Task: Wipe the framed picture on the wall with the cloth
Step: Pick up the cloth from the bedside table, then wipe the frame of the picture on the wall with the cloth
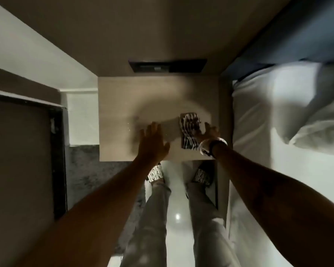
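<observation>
Dim light falls on a pale bedside table [123, 97] standing against the far wall, with a white-sheeted bed [278, 132] to its right and glossy white floor near the person's patterned slippers [155, 173]. A striped cloth [189, 130] lies folded on the table's right near part, its long axis running near to far. The right hand [210, 132], bangles [212, 145] at the wrist, rests beside and touching the cloth's right edge, fingers loosely extended, gripping nothing clearly. The left hand [152, 143] hovers flat over the tabletop, fingers spread, empty. A dark switch panel [168, 65] sits on the wall above.
</observation>
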Demonstrator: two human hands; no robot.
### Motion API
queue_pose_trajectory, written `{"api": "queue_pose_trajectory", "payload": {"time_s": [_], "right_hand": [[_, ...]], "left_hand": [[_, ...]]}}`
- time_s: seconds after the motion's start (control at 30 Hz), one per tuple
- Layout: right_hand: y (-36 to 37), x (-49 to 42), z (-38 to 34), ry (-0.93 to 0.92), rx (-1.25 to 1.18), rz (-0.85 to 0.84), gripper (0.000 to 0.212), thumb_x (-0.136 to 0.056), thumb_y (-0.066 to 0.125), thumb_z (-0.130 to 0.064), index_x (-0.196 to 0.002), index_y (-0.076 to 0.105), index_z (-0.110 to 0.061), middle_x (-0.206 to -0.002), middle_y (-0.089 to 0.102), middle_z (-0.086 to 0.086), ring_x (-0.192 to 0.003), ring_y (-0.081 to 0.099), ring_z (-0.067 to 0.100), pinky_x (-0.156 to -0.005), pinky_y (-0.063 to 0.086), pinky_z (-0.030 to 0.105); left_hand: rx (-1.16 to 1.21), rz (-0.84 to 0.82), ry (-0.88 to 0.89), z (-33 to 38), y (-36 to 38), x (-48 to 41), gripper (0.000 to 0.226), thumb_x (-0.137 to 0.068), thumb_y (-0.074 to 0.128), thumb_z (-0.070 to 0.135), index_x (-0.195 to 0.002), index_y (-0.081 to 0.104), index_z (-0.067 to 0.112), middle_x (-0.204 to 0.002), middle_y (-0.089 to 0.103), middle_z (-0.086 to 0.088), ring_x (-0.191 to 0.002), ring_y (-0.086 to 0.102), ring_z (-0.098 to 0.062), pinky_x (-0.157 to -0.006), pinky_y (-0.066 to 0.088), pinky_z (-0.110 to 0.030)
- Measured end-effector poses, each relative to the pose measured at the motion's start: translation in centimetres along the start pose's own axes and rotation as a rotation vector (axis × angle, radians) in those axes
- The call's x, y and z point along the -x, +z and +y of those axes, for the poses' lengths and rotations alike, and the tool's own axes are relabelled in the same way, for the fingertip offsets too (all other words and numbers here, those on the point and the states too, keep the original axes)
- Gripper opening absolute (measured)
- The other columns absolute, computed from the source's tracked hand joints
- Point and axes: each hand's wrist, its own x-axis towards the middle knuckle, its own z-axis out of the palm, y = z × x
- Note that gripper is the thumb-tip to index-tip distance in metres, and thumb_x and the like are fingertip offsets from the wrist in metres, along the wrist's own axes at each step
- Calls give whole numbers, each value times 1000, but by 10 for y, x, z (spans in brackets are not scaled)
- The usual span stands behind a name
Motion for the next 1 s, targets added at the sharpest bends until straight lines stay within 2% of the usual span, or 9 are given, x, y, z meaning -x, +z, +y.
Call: {"api": "queue_pose_trajectory", "payload": {"time_s": [0.2, 0.27, 0.33, 0.43, 0.53, 0.6, 0.73, 0.83, 1.0], "right_hand": [[50, -65, -4, 132, -80, 185, 52, -86, 61, -34, -131, 47, -11, -138, 49, 20, -130, 46, 40, -110, 39, 48], [54, -73, 0, 106, -138, 229, 41, -85, 63, -30, -116, 47, -8, -120, 58, 17, -111, 55, 34, -96, 46, 44], [53, -78, 5, 110, -285, 135, 32, -88, 64, -25, -110, 51, -6, -114, 61, 15, -99, 54, 27, -90, 46, 39], [40, -67, 6, 119, -502, -75, 46, -80, 78, -11, -121, 64, 3, -123, 67, 20, -111, 63, 33, -106, 48, 44], [23, -38, -3, 41, -586, -173, 36, -75, 80, -2, -110, 70, 3, -109, 71, 17, -105, 66, 32, -93, 54, 41], [8, -11, -14, 25, -680, -228, 25, -78, 74, 5, -103, 70, 1, -104, 70, 15, -100, 64, 30, -85, 52, 39], [-42, 50, -33, 34, -884, -195, 17, -82, 64, 10, -97, 70, 3, -89, 74, 15, -89, 66, 33, -98, 51, 50], [-99, 111, -43, -6, -1050, -111, 19, -83, 62, 5, -96, 73, -3, -96, 73, 16, -91, 67, 34, -78, 56, 44], [-214, 223, -62, -378, -1204, 36, 30, -88, 56, 9, -112, 67, -5, -99, 74, 6, -91, 68, 25, -83, 56, 39]], "left_hand": [[-16, 6, 70, -3, 46, -51, 78, -91, 49, 45, -150, 17, 6, -159, 17, -21, -146, 17, -38, -118, 11, -56], [-33, 32, 95, -3, 52, -57, 78, -91, 49, 46, -150, 18, 5, -159, 19, -21, -146, 17, -38, -117, 12, -57], [-31, 21, 101, -2, 54, -57, 78, -91, 50, 45, -150, 18, 4, -159, 19, -21, -146, 17, -38, -117, 11, -56], [-8, 15, 100, -1, 45, -50, 78, -92, 48, 44, -151, 15, 5, -160, 17, -21, -147, 16, -38, -118, 10, -56], [10, 24, 92, 2, 23, -38, 79, -93, 43, 49, -151, 13, 5, -161, 14, -21, -147, 14, -37, -119, 9, -57], [25, 33, 96, 7, -1, -27, 82, -93, 37, 56, -152, 12, 4, -161, 12, -22, -147, 14, -37, -119, 9, -57], [53, 135, 131, 26, -69, 0, 79, -93, 38, 54, -151, 16, 5, -160, 18, -20, -146, 21, -34, -119, 12, -54], [39, 245, 202, 50, -140, 29, 75, -93, 40, 52, -150, 21, 8, -159, 24, -17, -145, 25, -31, -119, 14, -51], [-28, 471, 460, 117, -271, 86, 69, -96, 36, 48, -150, 24, 8, -160, 25, -12, -145, 27, -25, -120, 15, -45]]}}
